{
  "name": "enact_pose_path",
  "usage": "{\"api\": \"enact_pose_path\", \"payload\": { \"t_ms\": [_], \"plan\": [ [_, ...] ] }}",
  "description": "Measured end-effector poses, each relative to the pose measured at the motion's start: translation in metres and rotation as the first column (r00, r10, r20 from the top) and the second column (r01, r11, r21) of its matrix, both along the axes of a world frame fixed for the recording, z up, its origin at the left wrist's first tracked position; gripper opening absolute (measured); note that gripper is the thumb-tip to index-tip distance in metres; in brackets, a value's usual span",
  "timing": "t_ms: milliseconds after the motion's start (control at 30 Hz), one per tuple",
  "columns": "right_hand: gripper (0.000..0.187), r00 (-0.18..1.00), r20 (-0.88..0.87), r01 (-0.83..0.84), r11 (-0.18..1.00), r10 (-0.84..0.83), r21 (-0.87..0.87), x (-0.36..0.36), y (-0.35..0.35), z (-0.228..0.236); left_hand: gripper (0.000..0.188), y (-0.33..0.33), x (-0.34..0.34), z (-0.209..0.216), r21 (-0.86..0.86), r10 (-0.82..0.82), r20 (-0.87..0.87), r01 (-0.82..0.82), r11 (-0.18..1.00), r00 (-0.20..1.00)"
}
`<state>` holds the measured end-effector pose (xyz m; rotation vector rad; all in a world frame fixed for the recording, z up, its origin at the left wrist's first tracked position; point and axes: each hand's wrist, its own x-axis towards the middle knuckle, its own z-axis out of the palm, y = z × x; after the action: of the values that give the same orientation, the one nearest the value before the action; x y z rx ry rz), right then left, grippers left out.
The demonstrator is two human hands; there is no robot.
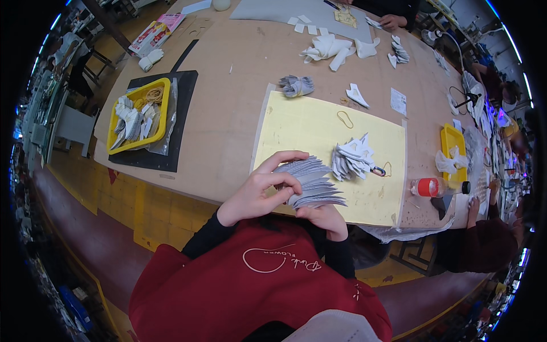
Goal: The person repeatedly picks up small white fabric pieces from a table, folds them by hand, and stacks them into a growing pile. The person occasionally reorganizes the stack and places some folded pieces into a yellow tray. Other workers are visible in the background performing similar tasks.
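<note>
Above the table's near edge, I hold a fanned stack of thin grey cut pieces (312,181) in both hands. My left hand (259,191) is closed on its left side, fingers curled over the top and thumb along the near side. From below, my right hand (325,218) grips the stack's near end; most of its fingers are hidden behind the pieces. Just right of it, on a yellow sheet (290,122), lies a loose pile of white-and-grey cut pieces (353,157). A small dark-handled tool (378,170) sticks out beside that pile; its kind is unclear.
Rubber bands (345,119) and a grey bundle (296,86) lie farther back. At left, a yellow basket (165,108) holds bundles and rubber bands. To the right are a red-labelled bottle (428,187) and another yellow basket (446,134). Another person's hand (391,23) rests across the table.
</note>
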<state>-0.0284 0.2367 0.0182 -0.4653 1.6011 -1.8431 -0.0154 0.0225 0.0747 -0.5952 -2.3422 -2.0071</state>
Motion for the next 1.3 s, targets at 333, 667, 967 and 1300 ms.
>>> {"api": "enact_pose_path", "payload": {
  "t_ms": [333,667,967,1300],
  "plan": [
    [0.053,0.993,-0.009,-0.111,0.978,0.114,0.174,-0.008,-0.002,0.010,0.017,-0.003,0.001,0.006,-0.033,0.021,0.044,-0.020,0.999,0.999],
    [0.045,0.996,0.085,-0.058,0.976,0.041,0.212,-0.010,-0.015,0.008,0.026,-0.007,-0.004,-0.002,-0.042,0.037,0.132,-0.032,0.999,0.991],
    [0.042,0.998,0.060,-0.043,0.983,0.032,0.179,-0.011,-0.021,0.004,0.022,-0.012,-0.004,-0.009,-0.040,0.046,0.198,-0.039,0.998,0.979],
    [0.040,0.992,0.121,-0.060,0.989,0.044,0.135,-0.018,-0.031,-0.003,0.031,-0.021,-0.004,-0.022,0.021,0.048,0.176,-0.052,0.998,0.983]
  ]
}}
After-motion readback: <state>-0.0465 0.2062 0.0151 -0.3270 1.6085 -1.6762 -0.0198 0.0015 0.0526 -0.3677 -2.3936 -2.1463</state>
